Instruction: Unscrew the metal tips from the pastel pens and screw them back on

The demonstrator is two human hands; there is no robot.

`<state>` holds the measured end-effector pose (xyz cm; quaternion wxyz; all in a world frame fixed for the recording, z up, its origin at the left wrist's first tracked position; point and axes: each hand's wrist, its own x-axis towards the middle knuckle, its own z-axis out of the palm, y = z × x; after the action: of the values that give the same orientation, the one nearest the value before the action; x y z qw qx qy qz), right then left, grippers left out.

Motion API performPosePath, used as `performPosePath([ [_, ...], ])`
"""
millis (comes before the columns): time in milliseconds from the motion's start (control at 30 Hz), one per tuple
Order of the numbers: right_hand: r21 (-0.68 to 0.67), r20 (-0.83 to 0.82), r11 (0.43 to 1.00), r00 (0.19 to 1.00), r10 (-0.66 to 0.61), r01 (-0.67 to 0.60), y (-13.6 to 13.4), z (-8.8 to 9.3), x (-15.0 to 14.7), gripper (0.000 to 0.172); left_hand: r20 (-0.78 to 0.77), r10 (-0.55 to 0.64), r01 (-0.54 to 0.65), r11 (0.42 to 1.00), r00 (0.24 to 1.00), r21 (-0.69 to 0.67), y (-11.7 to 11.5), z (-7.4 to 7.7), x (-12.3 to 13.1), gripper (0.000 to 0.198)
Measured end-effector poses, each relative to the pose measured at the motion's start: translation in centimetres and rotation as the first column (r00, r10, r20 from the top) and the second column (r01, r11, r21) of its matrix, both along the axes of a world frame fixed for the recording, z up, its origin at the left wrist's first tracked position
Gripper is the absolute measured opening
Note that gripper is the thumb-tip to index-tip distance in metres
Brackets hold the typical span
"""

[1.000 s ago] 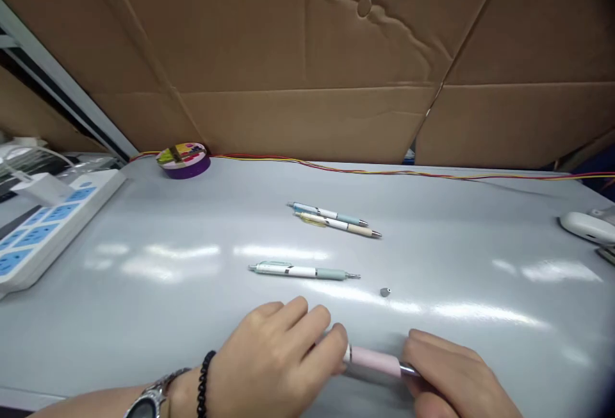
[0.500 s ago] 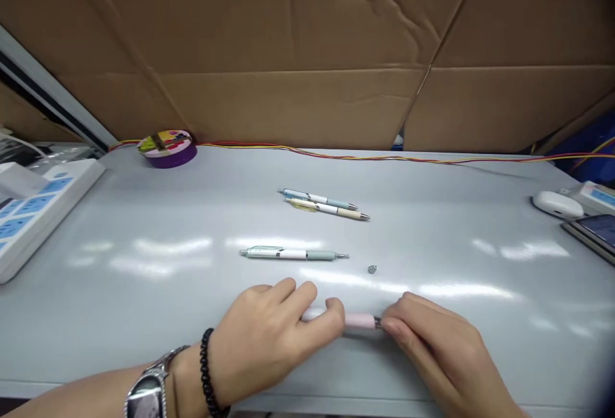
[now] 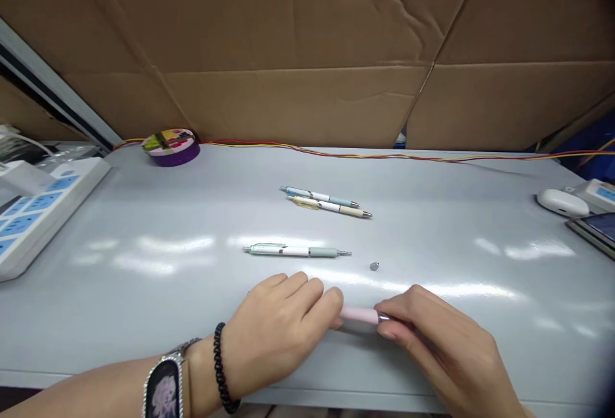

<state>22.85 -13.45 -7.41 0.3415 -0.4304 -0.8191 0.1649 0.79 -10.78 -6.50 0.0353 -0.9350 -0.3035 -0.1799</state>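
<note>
A pink pen [image 3: 360, 315] lies level between my hands, close above the table. My left hand [image 3: 283, 325] is closed around its barrel, hiding the rear part. At the silver tip end, the thumb and fingers of my right hand [image 3: 442, 338] pinch the metal cone. Just beyond my hands rests a green pen [image 3: 291, 250] whose tip cone is off, its thin inner point bare. To the right of that point sits a small loose grey metal tip [image 3: 374, 266]. Farther back, a blue pen [image 3: 319, 196] and a yellow pen [image 3: 331, 206] lie side by side.
A purple roll of tape [image 3: 172, 149] stands at the back left, by thin red and yellow wires [image 3: 307, 150]. The white power strip [image 3: 52, 213] is at left. A white earbud case [image 3: 562, 201] and a phone [image 3: 596, 229] lie at right. Cardboard [image 3: 288, 33] walls the back.
My left hand has rolled over and its fingers have curled tighter round the pen. My right fingers have shifted, showing more of the silver tip. The view has moved slightly.
</note>
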Motion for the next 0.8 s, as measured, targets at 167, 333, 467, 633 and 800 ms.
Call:
performPosePath([
  [167,0.111,-0.05,0.994,0.999,0.003,0.002,-0.15,0.05,-0.06,0.018,0.005,0.014,-0.013,1.0,1.0,-0.003,0.16,0.0,-0.05,0.026],
  [333,0.084,-0.05,0.996,0.999,0.009,-0.005,-0.04,0.08,0.18,0.017,-0.034,0.035,-0.036,0.999,0.999,-0.025,0.23,-0.16,-0.36,0.024],
  [467,0.031,-0.075,0.999,0.996,-0.037,0.04,-0.19,-0.05,0.33,0.017,-0.057,0.024,-0.026,0.999,0.998,-0.022,0.13,-0.14,-0.52,0.019],
  [633,0.015,-0.124,0.999,0.992,0.032,-0.03,-0.57,-0.03,0.35,0.018,-0.131,-0.089,0.095,0.994,0.987,0.046,-0.12,-0.08,-0.65,0.044],
  [800,-0.01,-0.176,0.997,0.982,0.071,-0.073,-0.47,0.06,0.34,0.015,-0.051,-0.124,0.13,0.982,0.991,0.136,-0.26,0.18,-0.34,0.039],
])
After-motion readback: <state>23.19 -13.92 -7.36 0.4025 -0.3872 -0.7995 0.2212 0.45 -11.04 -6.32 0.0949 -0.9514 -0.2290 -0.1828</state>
